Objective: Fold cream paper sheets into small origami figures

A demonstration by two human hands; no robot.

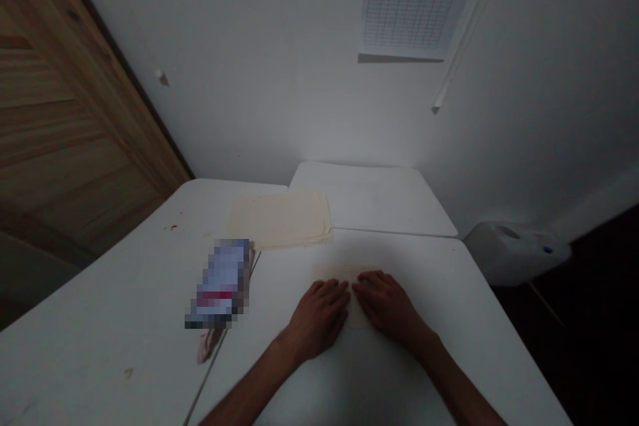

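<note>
1. Two hands are pressing flat on a small cream sheet (332, 271): we are laying our left hand (319, 316) and right hand (387, 306) side by side, fingertips nearly touching.
2. We are keeping the fingers of both hands stretched out and close together, palms down, gripping nothing.
3. That sheet is lying on the white table (374, 373) just ahead of us, mostly covered by our hands.
4. Behind it, a stack of larger cream sheets (279, 218) is sitting near the table's far edge.
5. To our left, a blurred packet (219, 283) is lying over a pink item (207, 345) at the seam between tables.
6. Off the right edge, a white rounded unit (514, 249) is standing; we cannot tell what it is holding.
</note>
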